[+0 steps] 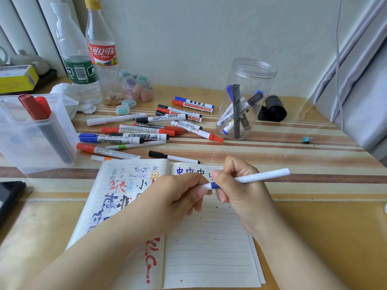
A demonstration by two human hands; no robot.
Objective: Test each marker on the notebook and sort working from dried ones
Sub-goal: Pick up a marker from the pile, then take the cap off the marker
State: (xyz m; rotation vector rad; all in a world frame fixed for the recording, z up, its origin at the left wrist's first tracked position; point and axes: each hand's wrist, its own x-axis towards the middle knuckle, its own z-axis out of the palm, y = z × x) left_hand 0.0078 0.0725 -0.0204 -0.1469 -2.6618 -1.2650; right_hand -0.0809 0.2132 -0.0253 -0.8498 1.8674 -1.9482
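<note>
Both hands hold one thin white marker (261, 176) with a blue band above the open lined notebook (209, 248). My right hand (236, 185) grips its barrel, which sticks out to the right. My left hand (180, 195) pinches its white cap end. The left page carries red, blue and black scribbles; the right page has blue and black characters at the top. Several markers (146, 126) lie in a loose pile behind the notebook. A round clear jar (249, 80) at the back right holds several markers. A square clear box (31, 147) at the left holds red-capped ones.
Two plastic bottles (98, 51) and a small jar of coloured erasers (137, 86) stand at the back left. A black roll (274, 108) lies beside the round jar. A small binder clip (307, 140) sits at the right. A dark device (8, 195) lies at the left edge.
</note>
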